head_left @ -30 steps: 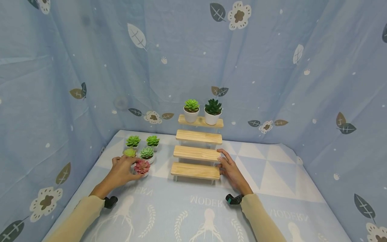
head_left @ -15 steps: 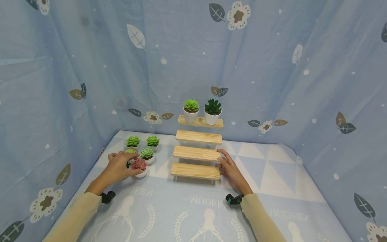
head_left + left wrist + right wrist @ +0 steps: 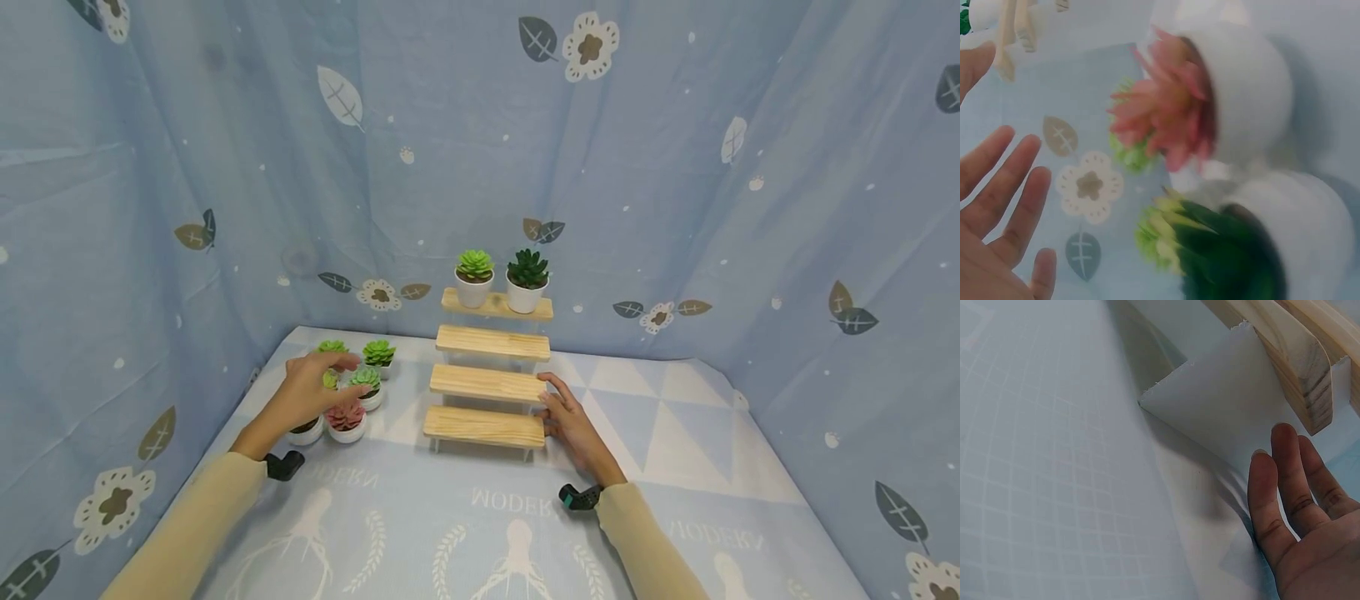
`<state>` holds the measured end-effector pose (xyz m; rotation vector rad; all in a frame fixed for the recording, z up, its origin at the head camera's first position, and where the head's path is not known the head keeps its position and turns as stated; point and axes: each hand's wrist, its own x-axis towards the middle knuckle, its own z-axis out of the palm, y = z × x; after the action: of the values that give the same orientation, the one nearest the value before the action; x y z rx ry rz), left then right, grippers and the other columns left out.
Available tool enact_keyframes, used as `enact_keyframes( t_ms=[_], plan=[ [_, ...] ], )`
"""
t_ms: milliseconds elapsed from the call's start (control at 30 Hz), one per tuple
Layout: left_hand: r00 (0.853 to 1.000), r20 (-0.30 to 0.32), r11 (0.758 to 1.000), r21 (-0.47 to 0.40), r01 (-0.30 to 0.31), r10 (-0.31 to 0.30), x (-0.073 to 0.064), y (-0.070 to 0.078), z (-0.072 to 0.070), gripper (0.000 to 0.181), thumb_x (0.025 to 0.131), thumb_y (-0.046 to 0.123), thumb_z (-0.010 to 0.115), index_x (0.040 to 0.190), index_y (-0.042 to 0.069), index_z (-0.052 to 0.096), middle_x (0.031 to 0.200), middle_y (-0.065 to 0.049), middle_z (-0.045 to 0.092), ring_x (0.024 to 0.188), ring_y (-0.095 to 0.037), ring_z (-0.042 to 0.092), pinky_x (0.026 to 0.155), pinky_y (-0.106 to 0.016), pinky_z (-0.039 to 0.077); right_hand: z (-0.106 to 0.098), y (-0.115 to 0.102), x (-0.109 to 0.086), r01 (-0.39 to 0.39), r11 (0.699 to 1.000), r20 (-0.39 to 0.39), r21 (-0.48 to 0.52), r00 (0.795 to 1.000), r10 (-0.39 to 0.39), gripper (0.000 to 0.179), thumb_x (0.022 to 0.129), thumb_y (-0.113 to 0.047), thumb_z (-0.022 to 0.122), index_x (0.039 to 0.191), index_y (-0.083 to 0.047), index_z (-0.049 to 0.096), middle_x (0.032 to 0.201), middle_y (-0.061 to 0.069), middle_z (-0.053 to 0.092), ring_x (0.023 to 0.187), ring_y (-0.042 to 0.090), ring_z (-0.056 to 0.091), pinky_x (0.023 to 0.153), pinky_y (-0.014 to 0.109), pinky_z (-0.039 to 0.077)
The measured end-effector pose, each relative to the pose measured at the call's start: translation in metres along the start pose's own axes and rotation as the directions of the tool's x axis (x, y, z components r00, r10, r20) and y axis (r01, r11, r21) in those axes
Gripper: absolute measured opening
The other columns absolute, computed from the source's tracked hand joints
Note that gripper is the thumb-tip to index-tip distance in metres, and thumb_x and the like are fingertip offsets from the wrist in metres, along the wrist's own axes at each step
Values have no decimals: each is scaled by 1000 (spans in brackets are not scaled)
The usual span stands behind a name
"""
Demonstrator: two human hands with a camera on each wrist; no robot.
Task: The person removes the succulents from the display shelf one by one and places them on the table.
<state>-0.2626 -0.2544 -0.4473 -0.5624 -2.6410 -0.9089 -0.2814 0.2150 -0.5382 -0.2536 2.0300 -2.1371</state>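
Observation:
My left hand (image 3: 309, 390) hovers over the group of potted succulents at the left, thumb and fingers spread with nothing between them. Just below it stands a pink succulent (image 3: 346, 416) in a round white pot. A dark green succulent (image 3: 1229, 247) in a similar pot sits beside the pink one in the left wrist view; in the head view my hand hides its leaves. My right hand (image 3: 573, 427) rests at the right end of a stepped wooden shelf (image 3: 487, 382); the right wrist view has its extended fingertips at the white side panel (image 3: 1222, 400).
On the top step stand a bright green succulent (image 3: 474, 279) and a dark green succulent (image 3: 527, 282), both in white pots. Several more green succulents, including a pale green one (image 3: 367, 382), stand behind my left hand. Patterned blue curtain (image 3: 675, 167) surrounds the table.
My left hand shifted the pink succulent slightly left, let go of it and rose away with fingers spreading. Another white pot beside it came into view. My right hand stayed at the shelf.

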Motion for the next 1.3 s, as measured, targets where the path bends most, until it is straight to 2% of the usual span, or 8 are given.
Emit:
enact_keyframes(
  t_ms=[100, 200, 300, 533, 567, 800, 967, 1300],
  plan=[
    [1000, -19, 1000, -30, 0, 0, 6, 7, 1, 43, 88, 39, 84, 120, 11, 73, 112, -10, 72, 103, -31, 63, 92, -63, 28, 0, 1, 0, -3, 1000, 1, 9, 1000, 3, 58, 105, -44, 59, 157, -27, 39, 132, 16, 54, 96, 23, 64, 71, 36, 53],
    [1000, -22, 999, -50, 8, -9, 11, 11, 3, 44, 90, 40, 81, 122, 11, 72, 114, -11, 70, 105, -30, 62, 95, -61, 36, 0, 2, 0, -12, 1000, 3, 14, 1000, 12, 55, 105, -45, 59, 154, -31, 42, 133, 16, 54, 97, 24, 64, 72, 36, 53],
    [1000, -24, 997, -73, 10, -12, 16, 14, 5, 45, 92, 41, 79, 123, 11, 70, 116, -12, 70, 106, -29, 62, 91, -57, 44, 0, 2, -1, -20, 1000, 1, 10, 1000, 19, 50, 104, -47, 60, 150, -36, 46, 133, 16, 54, 98, 25, 63, 72, 36, 53],
    [999, -33, 994, -110, -4, 0, 29, 21, 10, 42, 93, 39, 79, 124, 11, 70, 118, -14, 70, 106, -32, 63, 92, -56, 48, 0, 4, -1, -15, 1000, 12, -1, 1000, 15, 48, 105, -47, 58, 150, -37, 45, 134, 15, 53, 100, 26, 62, 74, 37, 53],
    [999, -34, 994, -111, -5, 1, 30, 22, 11, 42, 93, 39, 79, 123, 12, 69, 117, -14, 70, 106, -31, 64, 88, -54, 51, 0, 5, -1, -12, 1000, 13, 0, 1000, 12, 48, 105, -46, 58, 150, -37, 45, 134, 16, 53, 101, 27, 62, 74, 37, 53],
    [1000, -24, 989, -145, 9, -13, 45, 33, 18, 47, 94, 46, 76, 126, 12, 68, 119, -9, 68, 108, -30, 62, 89, -54, 51, 0, 8, -1, -4, 1000, 19, 4, 1000, 4, 49, 107, -42, 56, 153, -33, 42, 135, 17, 52, 101, 27, 64, 74, 38, 54],
    [1000, -22, 989, -147, 11, -14, 62, 41, 21, 54, 94, 51, 74, 131, 13, 65, 124, -9, 66, 111, -29, 62, 92, -52, 51, 0, 4, -2, 3, 1000, 13, 2, 1000, -3, 50, 106, -43, 58, 153, -33, 43, 136, 17, 52, 101, 27, 63, 74, 38, 54],
    [995, -92, 979, -198, -55, 37, 95, 52, 28, 54, 95, 38, 77, 137, 10, 61, 127, -11, 63, 111, -28, 60, 94, -50, 50, -1, 0, -2, 14, 1000, 18, 0, 1000, -14, 50, 106, -43, 58, 153, -34, 43, 135, 17, 52, 101, 26, 64, 73, 37, 54]
  ],
)
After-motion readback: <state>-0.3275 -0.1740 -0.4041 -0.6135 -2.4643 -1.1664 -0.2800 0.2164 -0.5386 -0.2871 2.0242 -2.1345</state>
